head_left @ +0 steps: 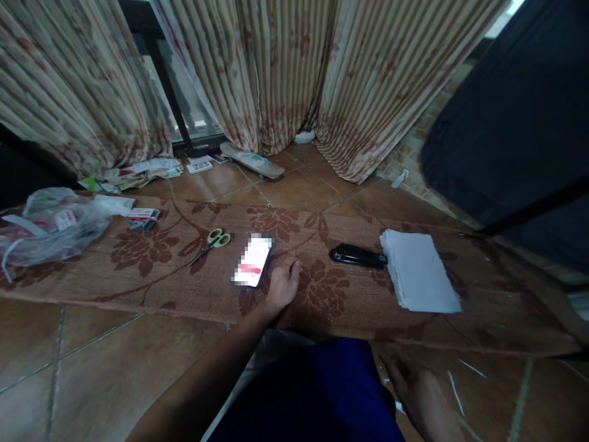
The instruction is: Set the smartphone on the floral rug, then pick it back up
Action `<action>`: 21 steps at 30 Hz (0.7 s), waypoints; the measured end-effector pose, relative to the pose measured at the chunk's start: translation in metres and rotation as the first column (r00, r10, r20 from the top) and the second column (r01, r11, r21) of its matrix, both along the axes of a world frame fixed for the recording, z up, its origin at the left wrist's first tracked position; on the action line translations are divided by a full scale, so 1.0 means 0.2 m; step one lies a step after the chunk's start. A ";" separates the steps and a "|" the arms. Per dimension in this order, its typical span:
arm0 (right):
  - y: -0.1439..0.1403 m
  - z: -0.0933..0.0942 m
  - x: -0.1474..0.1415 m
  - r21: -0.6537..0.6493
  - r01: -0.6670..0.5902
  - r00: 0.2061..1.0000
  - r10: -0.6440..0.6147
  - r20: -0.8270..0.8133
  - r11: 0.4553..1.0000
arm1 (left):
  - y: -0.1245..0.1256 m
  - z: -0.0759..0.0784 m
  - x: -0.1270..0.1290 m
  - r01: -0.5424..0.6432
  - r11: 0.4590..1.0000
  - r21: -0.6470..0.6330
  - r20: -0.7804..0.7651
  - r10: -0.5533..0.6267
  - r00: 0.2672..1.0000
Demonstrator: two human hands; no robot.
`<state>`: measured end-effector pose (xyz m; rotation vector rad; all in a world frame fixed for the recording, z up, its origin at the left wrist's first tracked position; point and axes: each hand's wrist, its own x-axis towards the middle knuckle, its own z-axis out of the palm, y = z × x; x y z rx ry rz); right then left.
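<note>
My left hand [284, 283] rests on the patterned cloth, its fingers curled in a loose fist with nothing visible in them. Just to its left lies a phone [253, 262] with a lit, blurred screen. Scissors [211, 245] with pale green handles lie further left, blades toward me. My right hand [421, 393] is low at my right side, below the cloth's near edge; its fingers are in shadow and hard to read. A black stapler [358, 255] lies right of my left hand, its end against a stack of white paper sheets [421, 270].
A brown floral cloth [184, 291] covers the long low surface. At its left end are a clear plastic bag [59, 230] and small boxes [143, 216]. Beyond are a skateboard [252, 161] and striped curtains [285, 73]. Thin paper strips [455, 393] lie on the tiled floor.
</note>
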<state>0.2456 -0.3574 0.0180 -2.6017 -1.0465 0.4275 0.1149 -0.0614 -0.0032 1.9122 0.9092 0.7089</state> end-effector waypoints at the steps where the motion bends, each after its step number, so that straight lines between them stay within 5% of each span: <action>1: 0.07 0.03 -0.03 0.051 -0.008 1.000 0.008 -0.003 0.999 | 0.00 0.00 0.00 -0.006 1.000 0.000 -0.005 0.006 1.000; 7: 0.45 0.08 -0.14 0.305 -0.241 0.968 0.252 0.003 0.921 | 0.00 0.01 0.00 -0.004 1.000 0.018 -0.012 0.004 1.000; 21: 0.57 -0.02 -0.16 0.120 -0.317 0.945 0.303 0.122 0.941 | 0.00 0.00 0.00 -0.001 1.000 0.016 -0.012 0.001 1.000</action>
